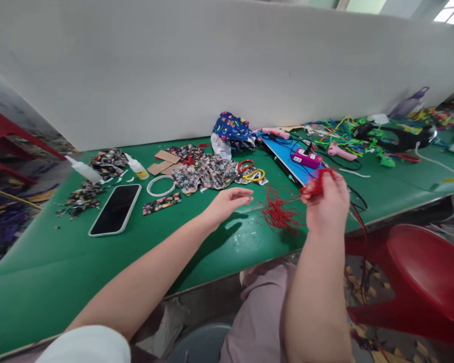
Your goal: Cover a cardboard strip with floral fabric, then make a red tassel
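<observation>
My right hand (325,201) is raised above the green table (41,272) with its fingers closed on a bunch of red cord (315,185). A strand of that cord trails down past my wrist over the table edge. A loose tangle of the same red cord (279,212) lies on the table just left of that hand. My left hand (227,201) hovers over the table to the left of the tangle, fingers stretched out and holding nothing.
A phone (115,209), white ring (161,185), glue bottles (83,169), floral fabric pieces (204,171), scissors (249,170) and cardboard scraps lie further back. A blue mat (283,154) bears a pink device (307,158). A red stool (427,272) stands right.
</observation>
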Demonstrator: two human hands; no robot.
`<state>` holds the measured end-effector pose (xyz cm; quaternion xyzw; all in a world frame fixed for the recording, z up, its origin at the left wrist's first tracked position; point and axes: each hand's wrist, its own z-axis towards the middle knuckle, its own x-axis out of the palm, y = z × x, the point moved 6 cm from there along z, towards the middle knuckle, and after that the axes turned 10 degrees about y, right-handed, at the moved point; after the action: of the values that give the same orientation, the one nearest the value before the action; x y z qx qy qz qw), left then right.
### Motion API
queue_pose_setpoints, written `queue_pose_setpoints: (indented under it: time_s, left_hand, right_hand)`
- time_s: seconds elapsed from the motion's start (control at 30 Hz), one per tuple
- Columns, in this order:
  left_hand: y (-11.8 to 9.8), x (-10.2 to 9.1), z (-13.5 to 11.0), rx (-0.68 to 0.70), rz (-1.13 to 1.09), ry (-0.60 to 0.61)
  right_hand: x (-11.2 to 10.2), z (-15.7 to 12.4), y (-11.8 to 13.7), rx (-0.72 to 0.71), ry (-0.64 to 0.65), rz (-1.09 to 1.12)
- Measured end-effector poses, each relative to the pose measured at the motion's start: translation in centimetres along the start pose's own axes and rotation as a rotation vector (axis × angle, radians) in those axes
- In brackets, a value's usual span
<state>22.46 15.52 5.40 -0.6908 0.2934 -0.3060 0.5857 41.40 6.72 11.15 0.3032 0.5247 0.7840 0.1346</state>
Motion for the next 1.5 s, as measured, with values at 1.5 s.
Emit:
queue_pose_setpoints:
  time_s: [1.5]
  left_hand:
    - [0.1,-9.8,-10.7,0.047,0.699,-0.245]
  right_hand:
    - [14.7,-5.8,-9.5,0.255,0.963,-0.804]
